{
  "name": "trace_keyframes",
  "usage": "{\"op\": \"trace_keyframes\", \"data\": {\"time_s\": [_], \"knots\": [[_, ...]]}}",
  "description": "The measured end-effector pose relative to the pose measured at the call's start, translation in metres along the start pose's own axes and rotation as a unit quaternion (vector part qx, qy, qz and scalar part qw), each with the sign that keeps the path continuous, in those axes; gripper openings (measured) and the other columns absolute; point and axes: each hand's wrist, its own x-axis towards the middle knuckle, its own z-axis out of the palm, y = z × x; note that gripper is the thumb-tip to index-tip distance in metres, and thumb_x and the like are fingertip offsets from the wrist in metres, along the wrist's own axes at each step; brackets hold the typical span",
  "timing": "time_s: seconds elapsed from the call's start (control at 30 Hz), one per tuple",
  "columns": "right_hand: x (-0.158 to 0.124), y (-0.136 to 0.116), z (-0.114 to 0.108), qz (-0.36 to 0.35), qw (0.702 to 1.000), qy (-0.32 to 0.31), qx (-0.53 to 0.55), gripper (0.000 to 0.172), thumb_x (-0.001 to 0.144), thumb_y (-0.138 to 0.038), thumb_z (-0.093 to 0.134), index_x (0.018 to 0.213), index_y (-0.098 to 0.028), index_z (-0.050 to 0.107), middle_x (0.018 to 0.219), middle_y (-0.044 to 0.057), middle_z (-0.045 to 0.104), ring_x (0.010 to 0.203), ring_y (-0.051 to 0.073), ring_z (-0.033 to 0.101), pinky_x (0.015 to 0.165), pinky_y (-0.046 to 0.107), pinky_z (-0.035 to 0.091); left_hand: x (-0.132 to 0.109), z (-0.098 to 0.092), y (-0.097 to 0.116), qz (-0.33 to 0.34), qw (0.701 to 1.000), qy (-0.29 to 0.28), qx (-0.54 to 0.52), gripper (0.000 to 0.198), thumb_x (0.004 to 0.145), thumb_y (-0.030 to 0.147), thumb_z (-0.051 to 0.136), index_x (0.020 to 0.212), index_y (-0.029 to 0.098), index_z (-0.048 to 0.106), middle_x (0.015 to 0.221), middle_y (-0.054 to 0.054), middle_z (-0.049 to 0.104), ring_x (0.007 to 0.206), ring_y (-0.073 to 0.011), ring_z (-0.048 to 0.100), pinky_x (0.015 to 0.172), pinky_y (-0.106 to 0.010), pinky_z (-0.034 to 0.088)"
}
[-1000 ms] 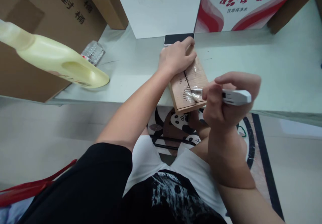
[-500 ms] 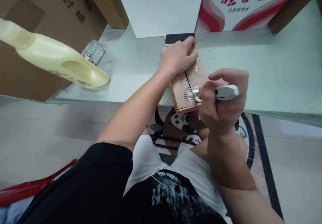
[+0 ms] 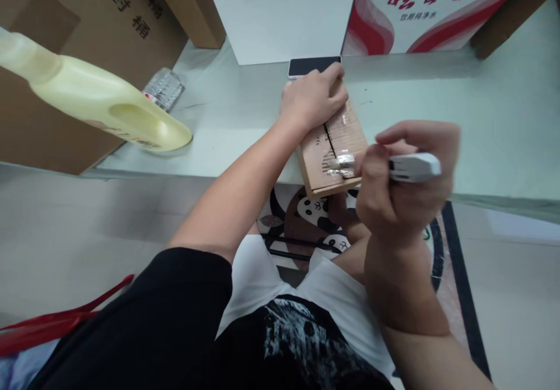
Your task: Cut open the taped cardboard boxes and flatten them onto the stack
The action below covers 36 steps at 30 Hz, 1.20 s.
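A small cardboard box (image 3: 315, 165) lies on the table near its front edge, with a dark slit running along its top between strips of clear tape. My left hand (image 3: 312, 95) presses on the far end of the box, fingers curled over it. My right hand (image 3: 406, 174) is closed around a white-handled utility knife (image 3: 415, 167), whose handle end points right; its blade end is hidden. From the box's near right part, a shiny piece of clear tape (image 3: 346, 164) reaches to my right fingertips. Whether they pinch it I cannot tell.
A phone-like black slab (image 3: 314, 66) lies beyond the box, against a white carton (image 3: 280, 16). Left stand a yellow bottle (image 3: 100, 101), a clear plastic bottle (image 3: 165, 88) and a large brown carton (image 3: 56, 127). A red-and-white carton (image 3: 420, 22) stands at the back right.
My right hand has moved right with the utility knife, away from the box. More of the shiny tape shows between box and fingers. My left hand stays on the box.
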Motion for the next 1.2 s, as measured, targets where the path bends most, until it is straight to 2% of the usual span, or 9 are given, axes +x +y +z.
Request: {"op": "trace_keyframes", "data": {"time_s": [0.3,0.47,0.6,0.7,0.8,0.9,1.0,1.1,1.2], "knots": [[0.003,0.01,0.001,0.01,0.999,-0.029,0.028,0.005,0.099,-0.025,0.052,0.101,-0.026,0.056,0.063,-0.005,0.055,0.052,0.012,0.06,0.051,0.028,0.044,-0.001,-0.001,0.001,-0.009,1.0,-0.013,0.017,0.034,0.091,0.052,0.048,0.121,0.044,0.062,0.117,0.001,0.072,0.109,-0.0356,0.06,0.09,-0.054,0.041],[0.006,0.005,-0.001,0.016,0.998,0.031,0.048,0.004,0.096,-0.022,0.057,0.094,-0.025,0.055,0.062,-0.006,0.057,0.049,0.012,0.059,0.051,0.027,0.044,-0.002,-0.001,-0.001,-0.009,1.0,-0.016,-0.021,0.038,0.09,0.058,0.048,0.122,0.045,0.063,0.114,0.0,0.074,0.114,-0.0378,0.059,0.092,-0.057,0.038],[0.01,0.005,-0.002,0.023,0.999,-0.001,0.021,0.004,0.095,-0.023,0.056,0.092,-0.026,0.055,0.063,-0.004,0.06,0.053,0.014,0.064,0.051,0.029,0.047,-0.001,0.002,-0.004,-0.002,0.999,-0.011,-0.03,0.04,0.087,0.065,0.045,0.12,0.049,0.063,0.113,0.006,0.074,0.115,-0.0358,0.055,0.095,-0.06,0.037],[0.015,0.009,-0.006,0.002,0.999,-0.02,0.047,0.006,0.093,-0.02,0.06,0.092,-0.026,0.059,0.066,-0.003,0.063,0.06,0.015,0.069,0.052,0.027,0.049,0.003,0.004,-0.004,0.014,0.999,-0.003,-0.042,0.036,0.085,0.063,0.045,0.114,0.052,0.063,0.123,0.01,0.07,0.129,-0.0387,0.046,0.1,-0.061,0.035],[0.018,0.014,-0.011,-0.022,0.996,-0.04,0.082,0.004,0.092,-0.021,0.063,0.092,-0.025,0.063,0.076,-0.001,0.067,0.068,0.015,0.072,0.057,0.027,0.053,0.001,-0.003,0.002,0.034,0.998,0.047,-0.024,0.037,0.088,0.054,0.042,0.115,0.043,0.065,0.137,0.008,0.063,0.134,-0.033,0.041,0.11,-0.053,0.034],[0.018,0.018,-0.016,-0.012,0.996,-0.049,0.079,0.003,0.094,-0.028,0.062,0.094,-0.025,0.065,0.087,0.001,0.07,0.078,0.017,0.074,0.064,0.03,0.057,-0.013,-0.018,0.01,0.061,0.993,0.102,-0.002,0.036,0.092,0.043,0.043,0.118,0.032,0.066,0.136,0.0,0.061,0.13,-0.0281,0.045,0.114,-0.045,0.036],[0.019,0.023,-0.02,0.0,0.992,-0.076,0.098,0.01,0.089,-0.032,0.068,0.096,-0.024,0.066,0.087,0.001,0.071,0.08,0.018,0.074,0.062,0.03,0.056,-0.039,-0.028,0.009,0.09,0.994,0.06,0.004,0.036,0.09,0.038,0.046,0.118,0.03,0.067,0.138,-0.003,0.06,0.135,-0.0287,0.046,0.116,-0.045,0.036],[0.021,0.029,-0.025,0.031,0.989,-0.125,0.066,0.014,0.088,-0.035,0.069,0.094,-0.022,0.067,0.081,0.001,0.071,0.074,0.017,0.071,0.059,0.028,0.053,-0.069,-0.023,-0.005,0.094,0.995,-0.005,-0.026,0.051,0.085,0.06,0.052,0.126,0.033,0.065,0.158,0.0,0.044,0.154,-0.0366,0.022,0.12,-0.057,0.028],[0.023,0.035,-0.027,0.047,0.984,-0.169,-0.012,0.013,0.088,-0.035,0.07,0.087,-0.022,0.068,0.076,0.001,0.069,0.065,0.014,0.065,0.057,0.026,0.05,-0.09,-0.007,-0.024,0.099,0.993,-0.019,-0.068,0.071,0.08,0.078,0.05,0.138,0.037,0.058,0.158,-0.002,0.045,0.154,-0.0409,0.021,0.122,-0.061,0.022]]}}
